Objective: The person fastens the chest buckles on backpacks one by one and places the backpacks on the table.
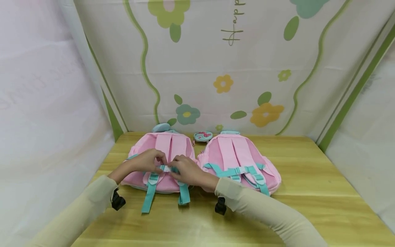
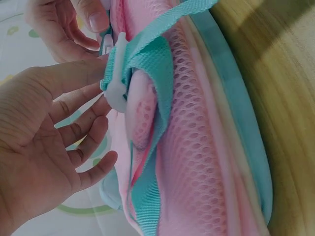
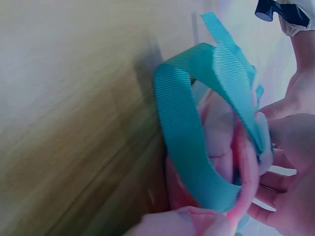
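Two pink backpacks lie side by side with their shoulder straps facing up. My left hand point(image 1: 147, 161) and right hand point(image 1: 189, 170) meet over the left backpack point(image 1: 144, 146). Between their fingertips is a white buckle point(image 1: 167, 168) on a teal cross strap; each hand pinches one side of it. In the left wrist view, the left hand's thumb and forefinger are close behind a white strap adjuster point(image 2: 117, 81), its other fingers spread. A looped teal webbing strap point(image 3: 177, 118) partly hides the right hand's fingertips in the right wrist view.
The right backpack point(image 1: 213, 151) has its teal cross strap point(image 1: 226, 172) lying over its shoulder straps. Behind and between the bags is a small round teal pouch point(image 1: 203, 136). A flower-printed cloth point(image 1: 191, 58) hangs at the back of the wooden table point(image 1: 318, 185).
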`<action>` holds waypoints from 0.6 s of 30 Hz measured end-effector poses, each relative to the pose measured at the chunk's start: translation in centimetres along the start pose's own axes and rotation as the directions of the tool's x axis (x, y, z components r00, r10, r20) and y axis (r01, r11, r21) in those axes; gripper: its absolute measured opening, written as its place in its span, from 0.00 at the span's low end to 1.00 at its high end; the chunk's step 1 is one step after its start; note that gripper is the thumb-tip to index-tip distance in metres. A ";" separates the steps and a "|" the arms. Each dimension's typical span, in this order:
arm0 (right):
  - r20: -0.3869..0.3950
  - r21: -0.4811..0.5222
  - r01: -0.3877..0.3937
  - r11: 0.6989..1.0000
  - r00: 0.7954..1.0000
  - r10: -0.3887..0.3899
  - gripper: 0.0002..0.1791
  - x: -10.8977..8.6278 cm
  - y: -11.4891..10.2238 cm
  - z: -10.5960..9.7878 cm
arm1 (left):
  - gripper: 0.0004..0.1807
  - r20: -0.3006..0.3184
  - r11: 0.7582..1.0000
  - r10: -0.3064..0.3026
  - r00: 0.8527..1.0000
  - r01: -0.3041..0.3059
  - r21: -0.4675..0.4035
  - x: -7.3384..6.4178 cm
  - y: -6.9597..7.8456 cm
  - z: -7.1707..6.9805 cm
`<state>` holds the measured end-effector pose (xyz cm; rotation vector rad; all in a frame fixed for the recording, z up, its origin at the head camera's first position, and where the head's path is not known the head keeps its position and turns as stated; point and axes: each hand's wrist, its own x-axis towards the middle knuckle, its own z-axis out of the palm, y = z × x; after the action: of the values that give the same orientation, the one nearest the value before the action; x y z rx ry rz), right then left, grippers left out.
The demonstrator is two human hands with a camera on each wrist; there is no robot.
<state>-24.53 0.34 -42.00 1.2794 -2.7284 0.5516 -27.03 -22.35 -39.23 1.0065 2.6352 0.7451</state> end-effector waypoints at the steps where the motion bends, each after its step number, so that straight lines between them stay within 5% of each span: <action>1: 0.017 0.002 -0.003 1.000 1.000 0.003 0.18 0.1 0.0 -0.2 | 0.10 0.005 1.000 -0.005 1.000 0.005 0.008 0.0 0.0 -0.1; 9: 0.148 0.021 -0.020 1.000 0.989 0.017 0.23 0.6 0.0 -1.8 | 0.15 0.095 0.997 -0.066 0.993 0.062 0.040 0.4 0.6 -1.7; 18: 0.251 0.021 -0.017 1.000 0.968 0.011 0.27 0.8 1.2 -3.5 | 0.16 0.194 0.997 -0.070 0.979 0.061 0.053 1.6 2.0 -3.0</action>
<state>-26.20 1.69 -38.92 1.4264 -2.9429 0.4514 -28.21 -21.14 -35.67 0.9476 2.5129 0.5420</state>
